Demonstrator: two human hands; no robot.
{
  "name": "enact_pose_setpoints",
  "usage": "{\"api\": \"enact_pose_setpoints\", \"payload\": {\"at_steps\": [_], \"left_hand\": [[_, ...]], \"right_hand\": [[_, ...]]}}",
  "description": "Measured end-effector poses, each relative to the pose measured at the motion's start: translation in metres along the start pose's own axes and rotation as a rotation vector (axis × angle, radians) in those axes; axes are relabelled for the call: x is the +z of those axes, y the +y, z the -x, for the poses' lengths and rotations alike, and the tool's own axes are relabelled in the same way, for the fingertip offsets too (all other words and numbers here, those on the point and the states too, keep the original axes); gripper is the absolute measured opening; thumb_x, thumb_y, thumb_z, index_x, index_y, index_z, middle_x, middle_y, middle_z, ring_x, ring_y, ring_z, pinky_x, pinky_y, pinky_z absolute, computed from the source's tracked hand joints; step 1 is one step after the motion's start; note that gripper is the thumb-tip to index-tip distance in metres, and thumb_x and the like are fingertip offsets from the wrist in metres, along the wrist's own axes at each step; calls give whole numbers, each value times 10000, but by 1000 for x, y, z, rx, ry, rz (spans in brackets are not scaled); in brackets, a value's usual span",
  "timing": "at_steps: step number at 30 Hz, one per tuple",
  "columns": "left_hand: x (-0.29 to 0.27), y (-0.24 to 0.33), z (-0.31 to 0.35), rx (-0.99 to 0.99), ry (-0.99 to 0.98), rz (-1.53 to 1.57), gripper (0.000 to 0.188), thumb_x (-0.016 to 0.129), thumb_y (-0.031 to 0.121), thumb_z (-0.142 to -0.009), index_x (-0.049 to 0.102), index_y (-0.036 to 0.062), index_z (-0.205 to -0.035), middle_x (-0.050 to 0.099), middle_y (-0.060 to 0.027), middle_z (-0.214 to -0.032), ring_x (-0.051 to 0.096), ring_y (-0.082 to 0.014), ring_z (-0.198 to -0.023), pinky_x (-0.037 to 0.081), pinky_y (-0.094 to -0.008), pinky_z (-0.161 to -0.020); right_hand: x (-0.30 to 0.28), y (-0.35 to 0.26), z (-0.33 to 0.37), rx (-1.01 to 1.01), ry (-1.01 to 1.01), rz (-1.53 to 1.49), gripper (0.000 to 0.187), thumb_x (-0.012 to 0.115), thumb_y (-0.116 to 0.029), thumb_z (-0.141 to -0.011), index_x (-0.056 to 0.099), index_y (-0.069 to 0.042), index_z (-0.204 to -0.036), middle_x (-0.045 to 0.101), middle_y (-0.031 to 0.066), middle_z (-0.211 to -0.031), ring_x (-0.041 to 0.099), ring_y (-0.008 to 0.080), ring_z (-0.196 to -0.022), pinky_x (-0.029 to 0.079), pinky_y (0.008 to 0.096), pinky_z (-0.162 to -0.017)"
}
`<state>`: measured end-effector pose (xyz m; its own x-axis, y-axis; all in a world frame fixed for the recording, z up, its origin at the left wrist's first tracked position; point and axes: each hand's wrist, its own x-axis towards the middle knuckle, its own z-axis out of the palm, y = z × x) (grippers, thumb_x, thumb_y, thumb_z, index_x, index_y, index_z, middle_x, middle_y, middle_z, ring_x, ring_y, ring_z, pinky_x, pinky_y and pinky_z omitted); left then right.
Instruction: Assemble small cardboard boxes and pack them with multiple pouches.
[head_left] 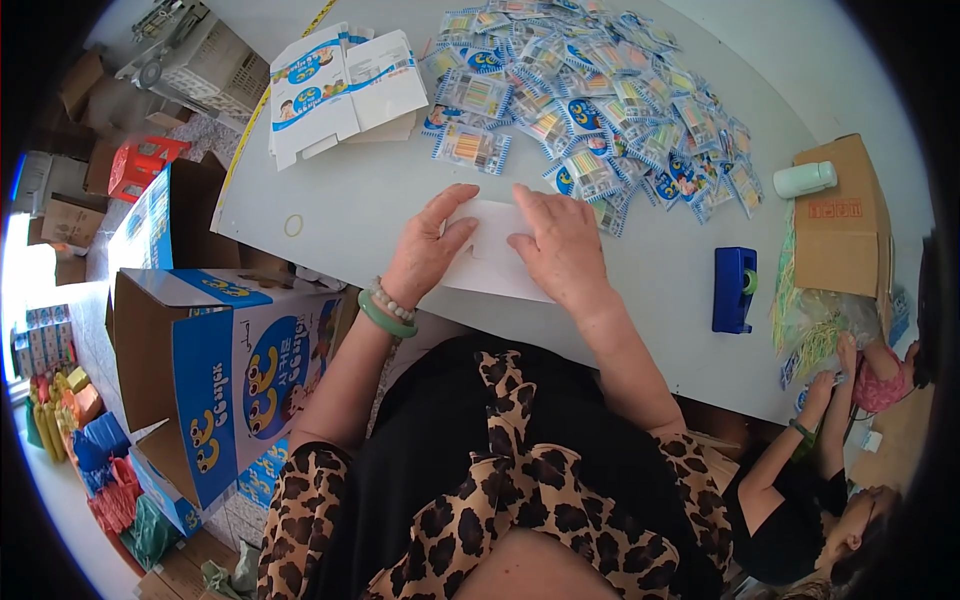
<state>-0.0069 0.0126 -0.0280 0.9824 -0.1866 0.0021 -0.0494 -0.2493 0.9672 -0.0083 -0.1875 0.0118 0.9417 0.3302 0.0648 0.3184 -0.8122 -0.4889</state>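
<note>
Between my hands a white cardboard piece [496,248], probably a flat carton with its plain side up, lies at the table's near edge. It shows a small notch by my left thumb. My left hand [436,245] grips its left side, fingers curled over the far edge; a bead bracelet and a green bangle sit on that wrist. My right hand [562,242] holds the right side, thumb on top and fingers toward the far corner. Just beyond lies a heap of small clear-and-blue packets [590,100] with colourful striped contents.
Flattened blue-and-white cartons [345,90] are stacked at the far left of the table [350,215]. A blue tape dispenser [734,290] stands at right, near a cardboard box [842,215] with a white bottle [804,179]. Open large cartons [230,370] stand at left. A co-worker [800,500] works at lower right.
</note>
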Motion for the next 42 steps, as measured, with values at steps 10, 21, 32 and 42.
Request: {"api": "enact_pose_setpoints", "payload": {"at_steps": [10,21,32,42], "left_hand": [[9,-3,-2,-154,119,-125,518,623,131,-893,446,52,-1373,611,-152,-1140,570,-190,-1054,459,-314,-908],[-4,24,34,-96,80,-75,475,703,223,-836,540,48,-1246,597,-166,-1199,616,-327,-1031,499,-382,-861],[-29,21,125,688,263,-653,364,743,43,-707,605,12,-1043,568,-211,-1175,559,-426,-1121,495,-466,-909],[-43,-17,112,196,464,-1221,588,748,240,-717,560,79,-1250,538,-148,-968,554,-316,-841,425,-412,-728]], "right_hand": [[3,7,6,-109,-51,129,585,657,-152,-815,461,-135,-1366,500,87,-1357,461,302,-1235,275,447,-1094],[-29,47,52,623,-196,-531,489,477,-347,-968,478,-13,-1324,627,154,-1120,675,218,-819,541,298,-731],[7,-13,37,167,-305,-1230,562,650,-48,-798,407,-74,-1305,387,159,-1435,461,265,-1260,433,373,-995],[64,-32,-32,-586,-150,-396,614,657,-60,-763,444,-91,-1339,271,236,-1491,419,404,-1284,411,406,-1034]]}}
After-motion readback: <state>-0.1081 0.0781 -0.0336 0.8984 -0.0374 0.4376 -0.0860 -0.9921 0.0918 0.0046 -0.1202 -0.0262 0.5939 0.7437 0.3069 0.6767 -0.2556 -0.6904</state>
